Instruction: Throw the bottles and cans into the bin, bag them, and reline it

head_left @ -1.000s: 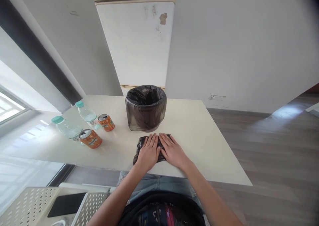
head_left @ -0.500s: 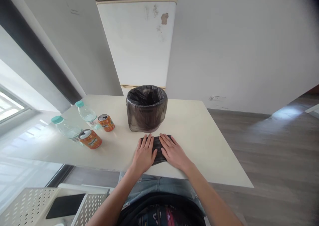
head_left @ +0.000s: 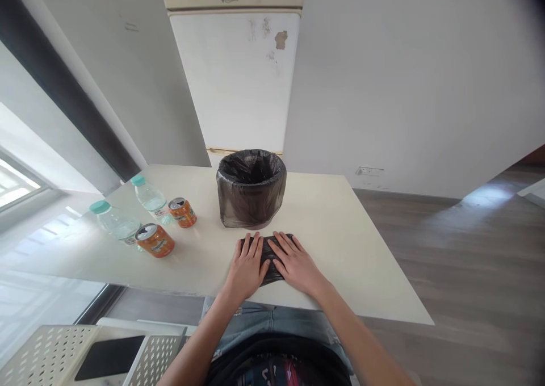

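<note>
A folded black plastic bag (head_left: 271, 261) lies flat on the white table (head_left: 332, 244) near its front edge. My left hand (head_left: 247, 265) rests palm down on the bag's left part, fingers stretched out. On the right part lies my right hand (head_left: 296, 264), also flat with its fingers spread. Both thumbs point inward over the bag, and the palms hide its sides. Just beyond my fingertips stands a trash can (head_left: 252, 196) lined with a black bag that hangs over its rim.
Two orange cans (head_left: 155, 240) and two clear bottles with teal caps (head_left: 114, 222) stand on the table's left side. Behind the table is a white fridge (head_left: 238, 79). A perforated beige rack (head_left: 51, 349) with a dark flat object (head_left: 109, 357) sits at lower left.
My right hand's fingers have spread slightly on the bag and shifted a little left. The left hand stays nearly in place. The view has tilted up slightly.
</note>
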Available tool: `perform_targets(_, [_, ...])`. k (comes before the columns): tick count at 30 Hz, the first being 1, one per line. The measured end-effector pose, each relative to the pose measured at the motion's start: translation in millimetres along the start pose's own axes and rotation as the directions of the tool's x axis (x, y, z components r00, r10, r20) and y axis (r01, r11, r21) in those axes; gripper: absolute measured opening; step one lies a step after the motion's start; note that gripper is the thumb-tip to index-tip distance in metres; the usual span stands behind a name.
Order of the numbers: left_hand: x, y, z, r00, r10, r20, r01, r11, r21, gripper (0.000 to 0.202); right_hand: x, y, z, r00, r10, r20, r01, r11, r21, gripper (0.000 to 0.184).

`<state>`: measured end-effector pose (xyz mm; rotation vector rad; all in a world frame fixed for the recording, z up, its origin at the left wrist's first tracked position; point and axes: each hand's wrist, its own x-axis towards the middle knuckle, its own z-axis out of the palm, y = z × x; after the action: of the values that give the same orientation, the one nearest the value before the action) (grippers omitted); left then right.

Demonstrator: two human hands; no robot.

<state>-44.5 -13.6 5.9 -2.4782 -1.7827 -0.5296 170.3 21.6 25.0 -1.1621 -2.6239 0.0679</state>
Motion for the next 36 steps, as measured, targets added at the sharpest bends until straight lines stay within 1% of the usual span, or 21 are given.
perform_targets(3, [-3, -2, -7.2, 0.999, 0.033, 0.014, -0.032, 0.999, -0.021, 0.070, -4, -2, 0, 1.000, 0.011, 0.024, -0.010, 1.000, -0.007, 0.059])
perform_targets(5, [-9, -4, -16.9, 0.999, 0.052, 0.000, -0.052, 0.998, -0.037, 0.075, -9, -4, -3, 0.999, 0.029, 0.026, -0.029, 1.000, -0.003, 0.064])
perform_targets(8, [-25, -10, -35.8, 0.995, 0.099, -0.022, -0.101, 0.993, -0.063, 0.070, -22, -6, -12, 0.999, 0.043, 0.004, -0.043, 0.999, 0.025, 0.068])
perform_targets(11, [-48, -16, -51.0, 0.992, 0.123, -0.013, -0.124, 0.986, -0.108, 0.069, -39, -7, -23, 0.998, 0.060, 0.002, -0.060, 0.995, 0.076, 0.060])
perform_targets(14, [-68, -21, -56.9, 0.988, 0.156, 0.012, -0.153, 0.981, -0.117, 0.071, -58, -7, -28, 0.998, 0.046, 0.033, -0.049, 0.991, 0.125, 0.056])
perform_targets(16, [-77, -22, -57.2, 0.979, 0.201, 0.011, -0.199, 0.975, -0.096, 0.063, -69, -7, -30, 0.999, 0.016, 0.052, -0.024, 0.989, 0.145, 0.059])
perform_targets(18, [-83, -22, -57.1, 0.969, 0.246, -0.016, -0.247, 0.966, -0.077, 0.051, -78, -7, -31, 0.998, 0.001, 0.068, -0.012, 0.987, 0.157, 0.063])
perform_targets(20, [-86, -21, -58.5, 0.957, 0.285, -0.058, -0.289, 0.953, -0.084, 0.039, -86, -6, -32, 0.997, -0.020, 0.078, 0.006, 0.985, 0.171, 0.069])
perform_targets(22, [-88, -20, -61.9, 0.944, 0.318, -0.085, -0.326, 0.938, -0.114, 0.031, -93, -3, -32, 0.996, -0.057, 0.068, 0.043, 0.982, 0.186, 0.070])
perform_targets(24, [-88, -21, -66.0, 0.937, 0.339, -0.081, -0.347, 0.927, -0.140, 0.031, -98, -1, -30, 0.996, -0.083, 0.038, 0.074, 0.977, 0.200, 0.063])
perform_targets(26, [-86, -24, -68.7, 0.940, 0.338, -0.050, -0.342, 0.930, -0.135, 0.034, -101, 1, -28, 0.997, -0.079, 0.014, 0.075, 0.976, 0.205, 0.059])
perform_targets(28, [-84, -27, -69.0, 0.945, 0.326, -0.024, -0.327, 0.939, -0.109, 0.040, -102, 1, -25, 0.999, -0.052, 0.011, 0.049, 0.979, 0.196, 0.062])
perform_targets(31, [-82, -32, -67.5, 0.942, 0.333, -0.030, -0.335, 0.937, -0.095, 0.045, -102, -1, -24, 1.000, -0.018, 0.002, 0.017, 0.982, 0.186, 0.067])
perform_targets(34, [-84, -32, -69.0, 0.924, 0.376, -0.069, -0.382, 0.914, -0.135, 0.039, -103, -2, -26, 0.996, -0.072, -0.044, 0.080, 0.975, 0.208, 0.059])
perform_targets(36, [-85, -30, -71.3, 0.911, 0.399, -0.104, -0.412, 0.889, -0.198, 0.033, -105, -1, -27, 0.989, -0.126, -0.080, 0.141, 0.963, 0.229, 0.061])
